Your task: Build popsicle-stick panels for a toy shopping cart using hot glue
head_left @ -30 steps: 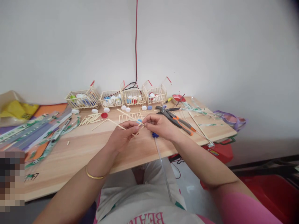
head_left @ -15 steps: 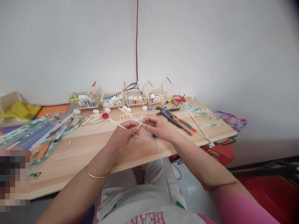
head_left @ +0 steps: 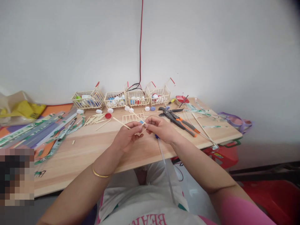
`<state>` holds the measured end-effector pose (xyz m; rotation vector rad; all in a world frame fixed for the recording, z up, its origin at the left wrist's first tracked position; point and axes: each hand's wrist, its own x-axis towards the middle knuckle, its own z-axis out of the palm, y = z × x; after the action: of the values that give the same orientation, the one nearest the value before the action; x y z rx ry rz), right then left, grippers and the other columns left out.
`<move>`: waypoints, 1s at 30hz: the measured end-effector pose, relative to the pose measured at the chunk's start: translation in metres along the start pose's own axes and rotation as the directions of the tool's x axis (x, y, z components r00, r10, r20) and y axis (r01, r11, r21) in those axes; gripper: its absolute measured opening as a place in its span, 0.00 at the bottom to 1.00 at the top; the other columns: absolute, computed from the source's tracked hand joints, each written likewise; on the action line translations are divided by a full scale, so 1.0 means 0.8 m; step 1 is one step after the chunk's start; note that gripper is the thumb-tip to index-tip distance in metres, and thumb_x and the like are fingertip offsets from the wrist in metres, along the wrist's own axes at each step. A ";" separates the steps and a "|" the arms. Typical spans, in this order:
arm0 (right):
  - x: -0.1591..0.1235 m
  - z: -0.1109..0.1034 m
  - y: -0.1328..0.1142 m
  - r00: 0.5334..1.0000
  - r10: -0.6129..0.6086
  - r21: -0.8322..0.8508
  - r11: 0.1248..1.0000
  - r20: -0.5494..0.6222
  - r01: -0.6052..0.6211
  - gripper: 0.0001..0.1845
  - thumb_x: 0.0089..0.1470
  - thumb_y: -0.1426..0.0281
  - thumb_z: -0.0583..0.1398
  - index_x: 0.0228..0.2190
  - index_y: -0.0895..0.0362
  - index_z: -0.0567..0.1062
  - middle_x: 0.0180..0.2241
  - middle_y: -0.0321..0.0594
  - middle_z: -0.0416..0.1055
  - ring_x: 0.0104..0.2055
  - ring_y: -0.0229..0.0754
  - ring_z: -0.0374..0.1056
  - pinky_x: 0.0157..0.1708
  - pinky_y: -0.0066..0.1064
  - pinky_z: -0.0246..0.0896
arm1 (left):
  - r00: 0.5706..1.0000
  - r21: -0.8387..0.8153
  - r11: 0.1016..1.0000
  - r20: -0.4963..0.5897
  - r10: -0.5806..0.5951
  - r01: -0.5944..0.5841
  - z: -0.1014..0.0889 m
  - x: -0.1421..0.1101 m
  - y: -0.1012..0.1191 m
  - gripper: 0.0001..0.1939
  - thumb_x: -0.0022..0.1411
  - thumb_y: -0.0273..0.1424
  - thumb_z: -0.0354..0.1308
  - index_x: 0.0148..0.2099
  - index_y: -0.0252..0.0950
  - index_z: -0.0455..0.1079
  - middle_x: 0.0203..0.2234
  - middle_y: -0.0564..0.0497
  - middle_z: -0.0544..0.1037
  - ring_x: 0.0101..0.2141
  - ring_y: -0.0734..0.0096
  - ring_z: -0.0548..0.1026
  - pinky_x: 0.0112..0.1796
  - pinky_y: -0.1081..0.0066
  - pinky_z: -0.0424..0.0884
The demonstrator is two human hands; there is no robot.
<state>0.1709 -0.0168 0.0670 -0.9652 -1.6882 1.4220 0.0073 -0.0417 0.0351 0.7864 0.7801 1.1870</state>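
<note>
Above the near part of the table, my two hands meet at the fingertips. My left hand [head_left: 128, 136] pinches a thin wooden stick [head_left: 121, 123] that points up to the left. Between the thumb and fingers of my right hand [head_left: 161, 129] is the near end of a second wooden stick, which slants away to the far left. Where the sticks come together, fingers hide the contact. Behind my hands lies a flat ladder-like frame of sticks [head_left: 132, 118]. A clear rod [head_left: 165, 165] with a blue end hangs over the table edge below my right wrist.
Several small stick-built carts [head_left: 138, 97] filled with bottle caps line the wall. Loose sticks [head_left: 93, 119] and a red cap [head_left: 108, 116] lie to the left. Pliers with orange handles [head_left: 185, 125] lie right, near a red dish [head_left: 182, 99]. Plastic wrappers [head_left: 30, 132] cover the left side.
The view has shifted slightly, so the scene sits a little further right. The stick in my right hand has changed its angle slightly. Both hands stay together at the fingertips.
</note>
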 end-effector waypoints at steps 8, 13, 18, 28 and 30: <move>0.000 -0.001 0.004 0.999 0.025 0.082 0.996 0.022 -0.026 0.10 0.48 0.63 0.63 0.29 0.57 0.72 0.24 0.31 0.70 0.25 0.31 0.64 0.29 0.25 0.60 | 0.998 -0.067 0.997 -0.030 -0.051 0.049 0.006 -0.002 0.001 0.10 0.44 0.30 0.68 0.29 0.33 0.73 0.22 0.55 0.69 0.26 0.78 0.68 0.30 0.72 0.70; 0.001 0.000 0.008 0.999 0.027 0.134 0.990 0.027 -0.030 0.11 0.47 0.62 0.64 0.29 0.57 0.73 0.25 0.32 0.70 0.27 0.30 0.65 0.31 0.25 0.61 | 0.998 -0.079 0.996 -0.034 -0.047 0.045 0.009 -0.001 0.001 0.10 0.44 0.30 0.68 0.29 0.32 0.73 0.22 0.54 0.70 0.25 0.78 0.69 0.30 0.74 0.69; 0.001 -0.001 0.009 0.999 0.041 0.134 0.990 0.024 -0.044 0.12 0.47 0.61 0.64 0.29 0.56 0.73 0.25 0.32 0.70 0.27 0.31 0.65 0.32 0.26 0.62 | 0.998 -0.072 0.997 -0.040 -0.046 0.043 0.008 0.000 -0.001 0.09 0.45 0.30 0.68 0.30 0.33 0.74 0.24 0.53 0.72 0.27 0.78 0.70 0.30 0.74 0.68; 0.004 -0.008 0.014 0.997 0.077 0.108 0.991 -0.025 -0.074 0.14 0.44 0.60 0.65 0.29 0.57 0.73 0.22 0.32 0.71 0.26 0.33 0.68 0.31 0.26 0.64 | 0.999 0.036 0.999 0.008 -0.038 0.038 0.001 0.002 0.001 0.12 0.46 0.32 0.69 0.34 0.32 0.76 0.28 0.50 0.74 0.28 0.78 0.69 0.28 0.76 0.66; 0.006 -0.011 0.017 0.995 0.074 0.124 0.990 -0.061 -0.066 0.14 0.44 0.60 0.66 0.28 0.57 0.73 0.22 0.32 0.71 0.25 0.33 0.68 0.31 0.27 0.65 | 0.998 0.026 0.998 0.009 -0.058 0.058 0.000 0.001 0.005 0.14 0.46 0.33 0.68 0.37 0.33 0.76 0.32 0.49 0.75 0.30 0.76 0.70 0.30 0.76 0.67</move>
<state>0.1775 -0.0075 0.0549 -1.0005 -1.5142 1.5047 0.0053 -0.0402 0.0387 0.7848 0.8065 1.1224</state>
